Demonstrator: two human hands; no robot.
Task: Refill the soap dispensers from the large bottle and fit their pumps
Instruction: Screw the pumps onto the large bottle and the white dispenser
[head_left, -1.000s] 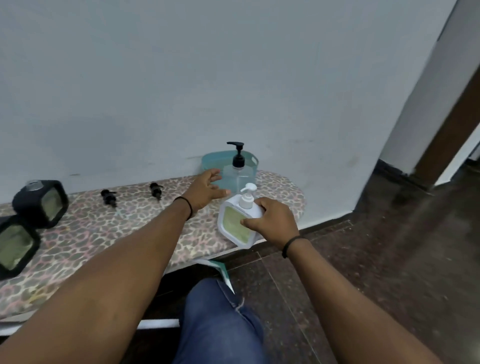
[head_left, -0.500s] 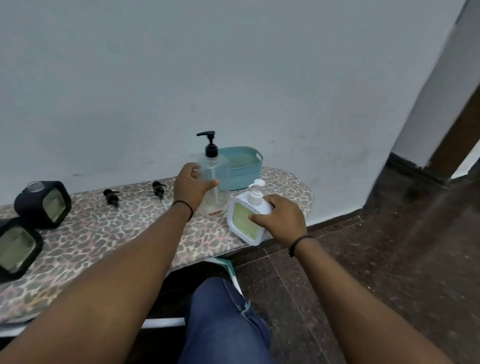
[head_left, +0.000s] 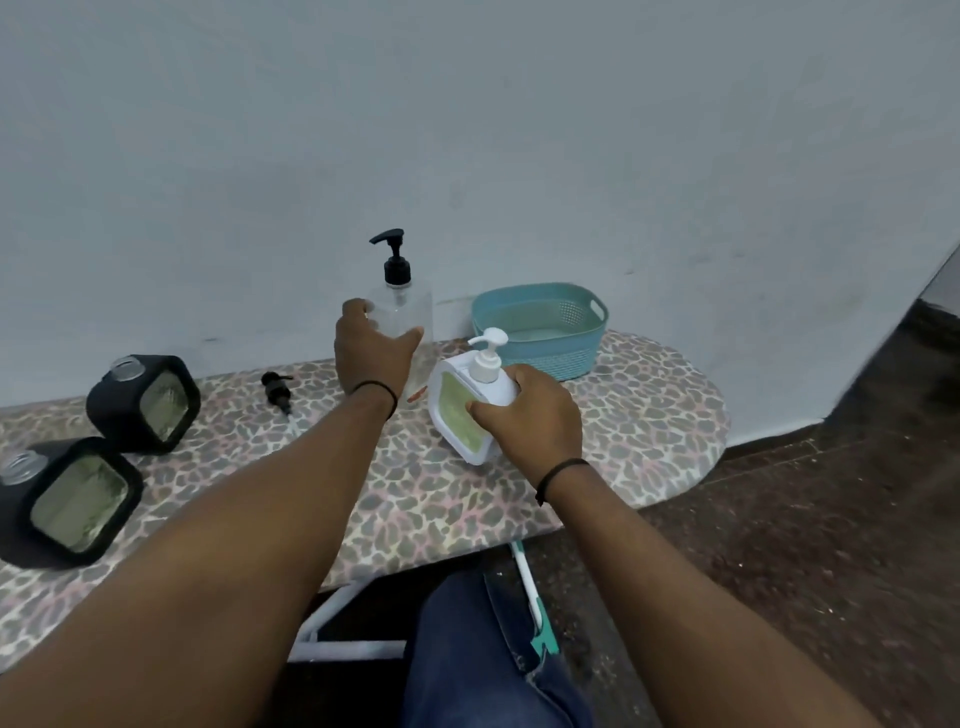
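1. A leopard-print padded board (head_left: 597, 441) with a rounded end stood against a pale, scuffed wall (head_left: 467, 130), over dark speckled floor (head_left: 805, 545).
2. The left hand (head_left: 371, 358) gripped a clear square bottle (head_left: 408, 317) with a black pump, upright on the board.
3. The right hand (head_left: 530, 415) grasped a white dispenser (head_left: 457, 410), tilted, green-windowed, pump fitted.
4. Two black dispensers (head_left: 140, 402) lay left, pumpless; a loose pump (head_left: 275, 389) beside them.
5. A perforated teal basket (head_left: 540, 332) sat behind.

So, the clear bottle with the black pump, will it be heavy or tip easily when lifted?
The clear bottle looks nearly empty, so probably light. It is tall and narrow with a pump on top, so it may tip if nudged. The left hand grips smooth plastic, possibly slippery.
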